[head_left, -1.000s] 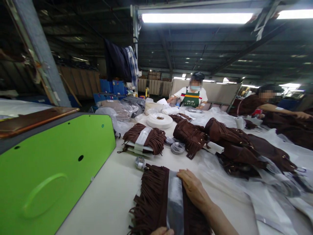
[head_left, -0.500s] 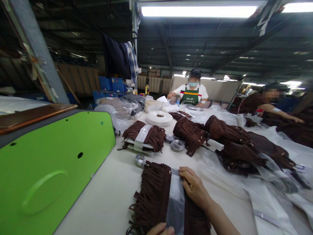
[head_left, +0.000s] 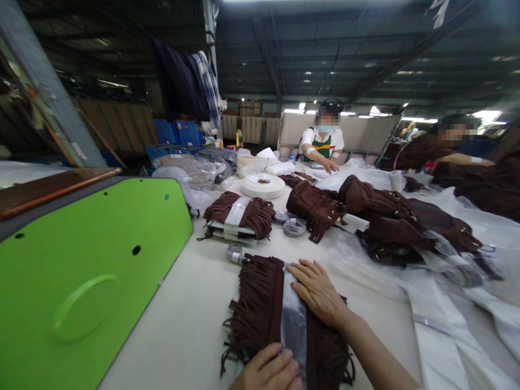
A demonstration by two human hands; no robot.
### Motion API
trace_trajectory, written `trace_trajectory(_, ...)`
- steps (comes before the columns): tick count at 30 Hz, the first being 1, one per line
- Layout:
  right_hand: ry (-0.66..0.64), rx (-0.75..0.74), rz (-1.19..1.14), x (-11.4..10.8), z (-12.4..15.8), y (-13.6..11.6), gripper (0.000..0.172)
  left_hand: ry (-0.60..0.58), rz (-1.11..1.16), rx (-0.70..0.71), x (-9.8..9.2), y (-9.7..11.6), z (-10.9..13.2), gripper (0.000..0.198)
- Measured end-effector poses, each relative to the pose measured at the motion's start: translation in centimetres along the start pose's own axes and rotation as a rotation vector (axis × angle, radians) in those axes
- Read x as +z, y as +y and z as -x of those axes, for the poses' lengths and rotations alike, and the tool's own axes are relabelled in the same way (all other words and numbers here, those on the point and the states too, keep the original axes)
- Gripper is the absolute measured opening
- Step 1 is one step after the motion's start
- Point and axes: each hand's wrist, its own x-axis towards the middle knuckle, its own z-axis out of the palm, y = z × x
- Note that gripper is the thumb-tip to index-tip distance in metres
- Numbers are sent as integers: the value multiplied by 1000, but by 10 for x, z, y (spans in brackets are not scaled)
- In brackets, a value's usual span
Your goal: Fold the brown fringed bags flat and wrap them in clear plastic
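A dark brown fringed bag (head_left: 264, 309) lies flat on the white table in front of me, with a band of clear plastic wrap (head_left: 293, 319) running across its middle. My right hand (head_left: 319, 290) rests flat on the bag's far right part, its fingers stretched out over the edge of the wrap. Lower down, my left hand (head_left: 270, 371) lies on the near part of the bag, fingers extended and touching the wrap's left edge. A small coiled clear strap (head_left: 234, 253) sits at the bag's far left corner.
A green machine panel (head_left: 101, 281) stands at the left. Beyond the bag are another wrapped fringed bag (head_left: 244, 214), coiled straps (head_left: 294, 227), a white tape roll (head_left: 263, 186) and piled brown bags (head_left: 390, 216). Plastic sheets (head_left: 439, 325) lie right. Across the table, a co-worker (head_left: 323, 143) handles something.
My right hand has flattened and spread on the bag. My left hand has come further into view onto the near part. The co-worker opposite has leaned and reached toward the table.
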Motion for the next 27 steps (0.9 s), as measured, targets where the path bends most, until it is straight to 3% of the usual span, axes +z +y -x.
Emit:
trace_trajectory(3,107,3,23,-10,15,-10,38,-144,121,-26,-22,-1,-21,26)
trace_trajectory(7,372,-101,-75,-23,79,-46,31,-268,174,-27,-36,-3,-27,29)
trace_trajectory(10,466,-120,-116,-12,138,-80,28,-287,158,-12,-35,-1,-22,31)
trace_trajectory(12,494,-123,-50,5,162,-97,28,-282,150,3,-33,0,-21,33)
trace_trajectory(14,531,-112,40,21,167,-109,28,-260,143,16,-31,0,-20,33)
trace_trajectory(17,586,-69,90,33,153,-116,29,-217,147,7,-30,0,-21,31)
trace_trajectory(22,657,-68,-49,33,137,-114,25,-165,230,-100,-33,2,-26,27)
trace_trajectory(27,618,-136,-109,32,139,-111,25,-115,341,-217,-33,4,-27,26)
